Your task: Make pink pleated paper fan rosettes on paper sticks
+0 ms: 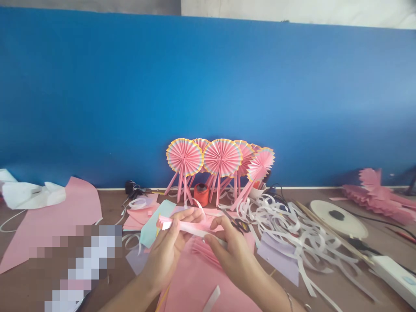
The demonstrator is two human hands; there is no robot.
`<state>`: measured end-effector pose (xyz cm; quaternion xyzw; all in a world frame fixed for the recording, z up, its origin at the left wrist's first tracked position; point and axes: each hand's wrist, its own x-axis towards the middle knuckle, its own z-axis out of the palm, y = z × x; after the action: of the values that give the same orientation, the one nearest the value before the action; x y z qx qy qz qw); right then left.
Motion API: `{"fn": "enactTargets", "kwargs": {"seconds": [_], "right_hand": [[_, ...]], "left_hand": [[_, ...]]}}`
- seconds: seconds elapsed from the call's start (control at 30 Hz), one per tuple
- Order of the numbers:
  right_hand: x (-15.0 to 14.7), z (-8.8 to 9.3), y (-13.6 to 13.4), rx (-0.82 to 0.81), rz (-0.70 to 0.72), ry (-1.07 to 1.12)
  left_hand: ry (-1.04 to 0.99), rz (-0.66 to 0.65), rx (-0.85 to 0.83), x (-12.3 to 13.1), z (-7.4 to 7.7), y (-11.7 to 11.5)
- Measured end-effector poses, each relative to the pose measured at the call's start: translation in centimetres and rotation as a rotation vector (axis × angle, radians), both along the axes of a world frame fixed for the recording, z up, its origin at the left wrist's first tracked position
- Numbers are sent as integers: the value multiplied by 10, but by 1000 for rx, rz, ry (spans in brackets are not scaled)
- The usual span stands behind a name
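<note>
My left hand [169, 247] grips one end of a narrow, pleated pink paper strip [191, 226] with a white face along its near side. The thumb presses from above and the fingers lie behind it. My right hand [232, 247] is curled at the strip's other end, thumb and fingers closed on it; that end is partly hidden by the hand. Below the hands lie pink paper sheets [201, 281] and more folded pink paper [206, 251]. Scissors [241, 224] lie just behind my right hand.
Pink rosette fans [222, 158] on paper sticks lean by the blue wall [208, 86], behind an orange roll [202, 196]. White paper strips [302, 229] tangle at right, near a round lid [351, 223] and a power strip [394, 277]. A large pink sheet [74, 208] lies at left.
</note>
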<state>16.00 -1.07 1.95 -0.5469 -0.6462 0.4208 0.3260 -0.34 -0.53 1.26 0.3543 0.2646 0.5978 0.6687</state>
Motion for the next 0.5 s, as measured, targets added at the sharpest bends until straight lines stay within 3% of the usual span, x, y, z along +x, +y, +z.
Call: {"fn": "enactTargets", "kwargs": {"seconds": [0.5], "right_hand": [[0,3,3,57,-28,-128]], "left_hand": [[-120,-140,-91,1,6,-6]]}}
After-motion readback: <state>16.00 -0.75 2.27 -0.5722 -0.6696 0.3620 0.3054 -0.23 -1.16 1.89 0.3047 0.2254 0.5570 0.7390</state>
